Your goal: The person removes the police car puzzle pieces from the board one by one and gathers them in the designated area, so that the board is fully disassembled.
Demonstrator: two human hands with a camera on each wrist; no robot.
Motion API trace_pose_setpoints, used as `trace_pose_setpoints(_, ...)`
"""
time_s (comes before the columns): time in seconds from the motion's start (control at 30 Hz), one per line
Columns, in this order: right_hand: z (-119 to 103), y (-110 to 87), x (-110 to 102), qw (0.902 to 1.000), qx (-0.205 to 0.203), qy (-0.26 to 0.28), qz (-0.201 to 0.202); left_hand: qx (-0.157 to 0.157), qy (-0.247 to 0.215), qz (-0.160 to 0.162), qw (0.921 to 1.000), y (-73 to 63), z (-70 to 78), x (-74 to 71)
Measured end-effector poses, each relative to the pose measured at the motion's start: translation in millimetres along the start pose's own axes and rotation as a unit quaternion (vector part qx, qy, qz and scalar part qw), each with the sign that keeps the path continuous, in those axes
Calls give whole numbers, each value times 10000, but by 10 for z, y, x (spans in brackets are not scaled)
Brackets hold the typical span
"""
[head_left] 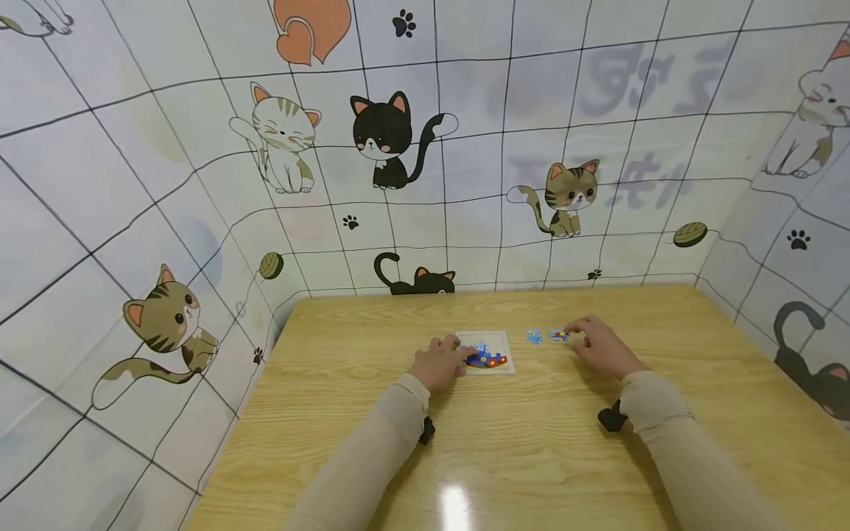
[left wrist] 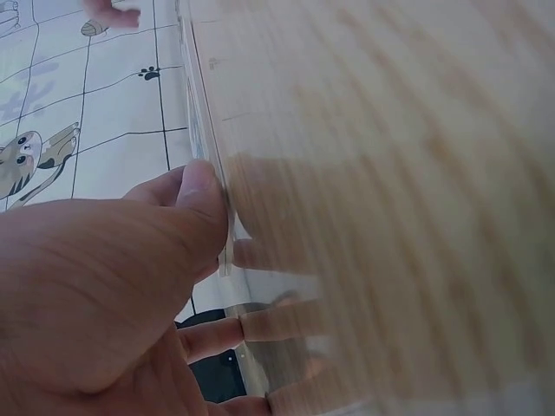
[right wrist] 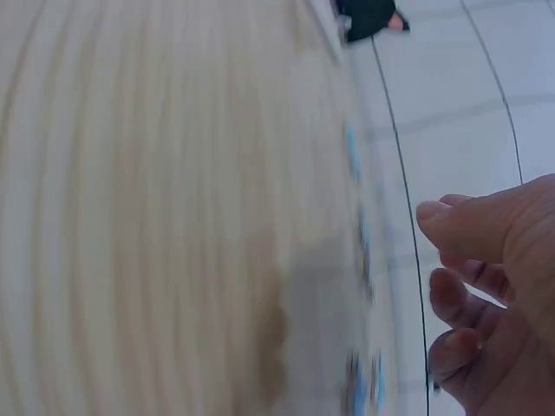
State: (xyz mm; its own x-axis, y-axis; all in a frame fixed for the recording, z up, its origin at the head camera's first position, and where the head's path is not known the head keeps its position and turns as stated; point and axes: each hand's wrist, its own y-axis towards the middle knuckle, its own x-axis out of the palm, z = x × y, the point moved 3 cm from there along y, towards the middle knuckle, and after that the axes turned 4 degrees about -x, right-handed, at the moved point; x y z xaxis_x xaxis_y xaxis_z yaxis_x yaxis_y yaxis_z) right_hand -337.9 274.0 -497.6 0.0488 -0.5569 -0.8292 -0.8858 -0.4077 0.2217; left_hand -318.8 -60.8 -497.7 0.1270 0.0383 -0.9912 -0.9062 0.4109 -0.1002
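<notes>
A white-bordered jigsaw puzzle (head_left: 503, 341) lies on the table, with a blue, red and yellow boat picture (head_left: 493, 360) partly filled in. My left hand (head_left: 440, 364) rests at its left side, one finger reaching over the picture; in the left wrist view the thumb (left wrist: 204, 195) touches the board's edge. My right hand (head_left: 600, 348) hovers over the loose pieces to the right, its fingers (right wrist: 455, 299) loosely bent with nothing between them. A light-blue puzzle piece (head_left: 534, 336) and a multicoloured piece (head_left: 558, 335) lie near it. Another piece is partly hidden by that hand.
The wooden table (head_left: 518, 450) meets a wall covering (head_left: 478, 221) with cat drawings at the back and sides. Each wrist wears a black camera, such as the right one (head_left: 612, 417).
</notes>
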Motion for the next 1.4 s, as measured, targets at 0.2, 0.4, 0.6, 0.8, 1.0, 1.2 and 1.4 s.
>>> trace_pose_setpoints(0.2, -498, 284, 419, 9941, -702, 329, -759, -58, -72, -54, 9999, 7, -12, 23)
trace_pose_setpoints(0.4, -868, 513, 682, 9925, -708, 465, -883, -72, -77, -30, 9999, 36, -6, 19)
trace_pose_setpoints(0.6, -969, 699, 826, 9947, -535, 117, -869, -61, 65, -66, 9999, 22, 2, -7)
trace_pose_setpoints(0.8, -973, 754, 903, 9942, -654, 58, -847, -16, 104, -53, 9999, 22, 19, -21)
trace_pose_setpoints(1.0, -979, 793, 952, 9940, -790, -58, -757, -93, 84, 25, 9999, 37, 1, -10)
trace_pose_setpoints(1.2, -1026, 785, 946, 9942, -760, -53, -760, -126, 24, 19, 9999, 25, -2, -19)
trace_pose_setpoints(1.4, -1041, 779, 903, 9937, -669, 55, -894, -86, 58, 20, 9999, 26, 16, -12)
